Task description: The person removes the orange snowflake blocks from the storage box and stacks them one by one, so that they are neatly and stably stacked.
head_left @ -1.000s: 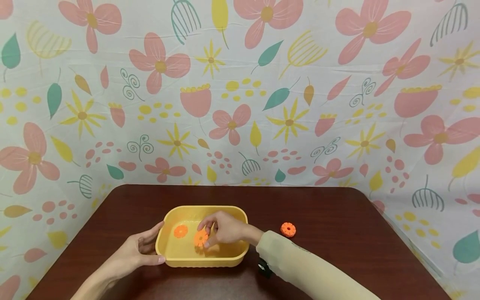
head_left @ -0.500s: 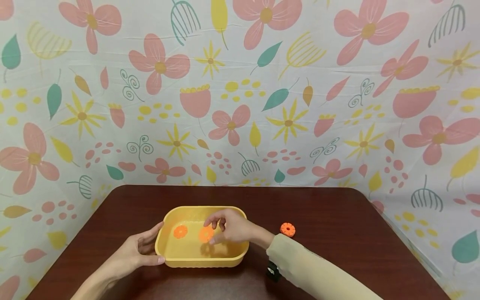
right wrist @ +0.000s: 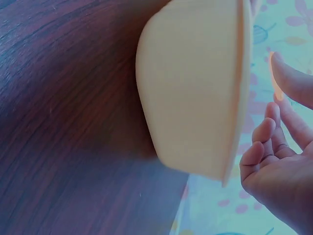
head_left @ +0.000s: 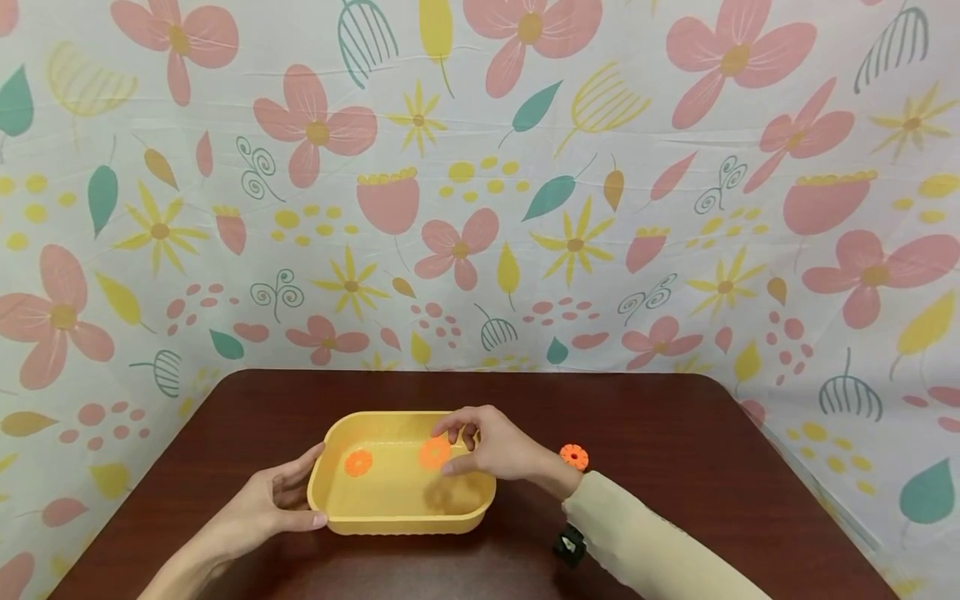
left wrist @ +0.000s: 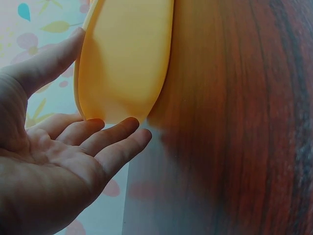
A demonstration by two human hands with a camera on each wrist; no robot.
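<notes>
In the head view, a yellow plastic basin (head_left: pixel 405 525) with rounded corners stands on the dark wooden table. My left hand (head_left: pixel 262 510) holds its left end, thumb at the near corner and index finger at the far one; the left wrist view shows other fingertips against the end wall (left wrist: pixel 127 54). Between thumb and index finger, my right hand (head_left: pixel 498 446) pinches an orange notched disc (head_left: pixel 435 454) above the basin's right part. In the right wrist view this disc (right wrist: pixel 275 76) appears edge-on, beyond the basin's rim. Another orange disc (head_left: pixel 358 462) lies inside at the left.
Behind the right forearm, on the table (head_left: pixel 667 467), lies one more orange notched piece (head_left: pixel 574 457), partly hidden by the wrist. A dark strapped device (head_left: pixel 570 543) is on the right wrist. A flower-printed cloth (head_left: pixel 480 183) hangs behind the table.
My right hand has moved right and up from the basin's middle, with the orange disc still pinched. The left hand keeps its place on the basin. The view has shifted slightly.
</notes>
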